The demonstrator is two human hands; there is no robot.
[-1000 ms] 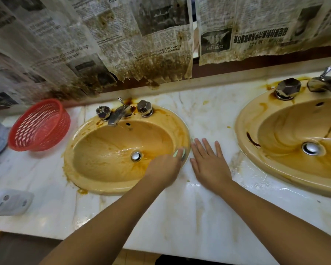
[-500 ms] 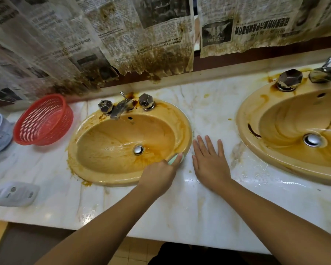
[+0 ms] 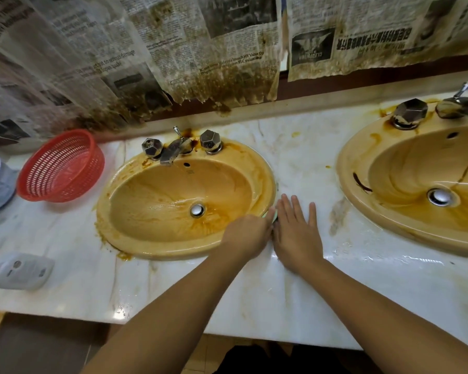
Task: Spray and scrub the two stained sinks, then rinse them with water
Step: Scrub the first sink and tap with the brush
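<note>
Head view: scrubbing at the near-right rim of the left sink (image 3: 260,171). The left hand (image 3: 247,234) is curled over a pale-green pad (image 3: 273,215), of which only a sliver shows past the knuckles, and presses it where the rim meets the marble countertop (image 3: 254,298). The right hand (image 3: 299,234) lies flat and unclenched on the countertop just beside it, fingers (image 3: 296,209) spread, holding nothing; the two hands nearly touch. Both basins carry an ochre-brown film: the left sink is wet and smeared around its drain (image 3: 197,210), with crusted residue along its outer left edge, while the right sink (image 3: 347,168) shows dark streaks and seems not yet scrubbed (a judgement from the unbroken runs of stain). Taps (image 3: 173,152) stand at the back of the left sink; a red basket (image 3: 62,166) sits well to its left; stained newspaper (image 3: 173,49) hangs on the wall behind. No spray bottle is in view. Hazards, as judged: the countertop glistens with water near the bracing palm, so weight put through it could make it slide; a stroke carried past the rim would drive the pad into the right fingers or drag brown slurry onto the pale marble, which shows faint brown marks between the basins; and rinsing before the edge crust is loosened would leave a ring.
</note>
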